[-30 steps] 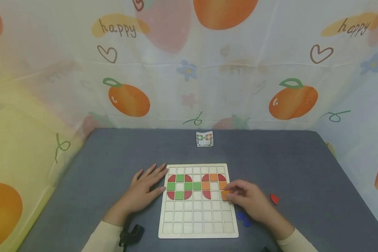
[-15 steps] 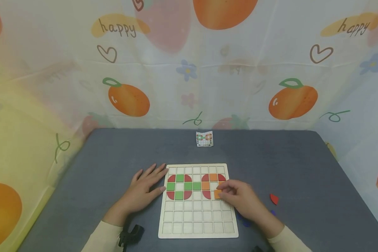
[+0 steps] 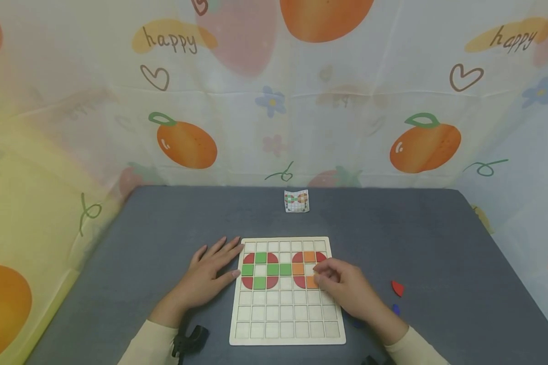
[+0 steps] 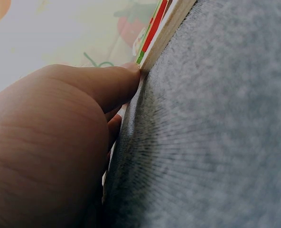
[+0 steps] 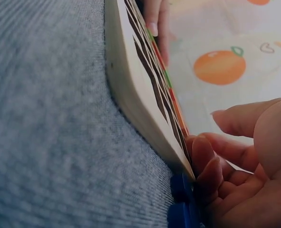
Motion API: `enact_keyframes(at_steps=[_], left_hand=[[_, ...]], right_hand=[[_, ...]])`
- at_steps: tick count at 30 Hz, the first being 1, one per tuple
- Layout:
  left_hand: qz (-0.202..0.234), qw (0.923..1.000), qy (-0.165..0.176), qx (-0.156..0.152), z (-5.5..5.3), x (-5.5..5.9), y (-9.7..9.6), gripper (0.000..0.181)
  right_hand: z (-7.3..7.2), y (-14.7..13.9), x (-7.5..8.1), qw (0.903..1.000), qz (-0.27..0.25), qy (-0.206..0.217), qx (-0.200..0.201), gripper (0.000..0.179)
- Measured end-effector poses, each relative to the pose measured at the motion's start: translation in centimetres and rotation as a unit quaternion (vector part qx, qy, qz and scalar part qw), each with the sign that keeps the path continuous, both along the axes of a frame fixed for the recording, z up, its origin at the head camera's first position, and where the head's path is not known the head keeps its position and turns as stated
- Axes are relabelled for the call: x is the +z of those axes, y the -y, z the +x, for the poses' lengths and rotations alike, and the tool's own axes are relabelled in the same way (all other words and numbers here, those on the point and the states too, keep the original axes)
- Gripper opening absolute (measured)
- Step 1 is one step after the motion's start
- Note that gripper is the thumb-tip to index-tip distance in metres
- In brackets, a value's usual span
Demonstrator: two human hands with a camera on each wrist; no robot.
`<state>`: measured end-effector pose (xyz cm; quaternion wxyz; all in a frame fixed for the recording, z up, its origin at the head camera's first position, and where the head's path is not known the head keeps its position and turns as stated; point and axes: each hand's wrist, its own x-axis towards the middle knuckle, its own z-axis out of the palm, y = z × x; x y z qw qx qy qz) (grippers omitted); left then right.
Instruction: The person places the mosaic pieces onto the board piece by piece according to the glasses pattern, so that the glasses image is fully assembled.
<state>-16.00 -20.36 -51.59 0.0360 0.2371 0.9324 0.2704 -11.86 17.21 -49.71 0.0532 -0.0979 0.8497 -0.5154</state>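
Showing flat, matte and plain, an orange square tile (image 3: 310, 283) is occupying a cell in the fourth row of the cream grid board (image 3: 271, 329), directly right of a red quarter-round. The board is carrying two ring-like patterns: green squares and red quarter-rounds on the left, orange squares and red quarter-rounds on the right, with one green square (image 3: 285, 269) bridging them. The right hand (image 3: 347, 284) is bending its fingers at the tile; whether it is pinching or only touching it, I cannot tell. The left hand (image 3: 212, 274) is resting with fingers extended, its thumb touching the board's left edge, grasping nothing.

Grey ribbed cloth (image 3: 201, 213) is covering the table, where a small printed card (image 3: 297, 201) is lying beyond the board. A loose red quarter-round (image 3: 397, 288) is lying to the right. Behind, a pale fabric backdrop (image 3: 237, 132) is displaying oranges, hearts, flowers and the word "happy".

The right hand is hiding the tile's right side and nearby cells. Blue pieces (image 5: 181, 187) are sitting by the board's corner, partly covered in the head view, their shapes unclear. The left wrist view is catching only a sliver of the board.
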Motion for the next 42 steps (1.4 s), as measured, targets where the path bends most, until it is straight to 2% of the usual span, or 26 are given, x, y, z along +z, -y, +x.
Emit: enact_keyframes(at_steps=[11,20,25,31,35,38,42], left_hand=[[0.001,1.0,0.005,-0.001,0.1,0.0,0.1,0.069],[0.005,0.9999,0.01,0.0,0.1,0.1,-0.1,0.069],[0.006,0.9999,0.009,-0.001,0.1,0.1,-0.1,0.069],[0.003,1.0,0.009,0.0,0.1,0.1,0.0,0.069],[0.003,1.0,0.008,0.001,0.1,0.1,0.0,0.069],[0.004,1.0,0.007,0.001,0.1,0.1,0.0,0.069],[0.005,1.0,0.006,0.001,0.1,0.1,0.0,0.068]], right_hand=[[0.2,-0.2,0.1,0.9996,-0.02,0.019,0.004,0.018],[0.5,-1.7,0.7,0.9936,-0.107,0.024,0.028,0.03],[0.5,-2.8,1.4,0.9875,-0.151,-0.006,0.046,0.036],[0.7,-4.8,1.4,0.9731,-0.217,-0.027,0.073,0.052],[0.9,-6.2,1.2,0.965,-0.241,-0.051,0.091,0.055],[1.1,-7.4,1.1,0.9644,-0.241,-0.062,0.091,0.056],[1.4,-9.1,0.8,0.9712,-0.219,-0.072,0.062,0.056]])
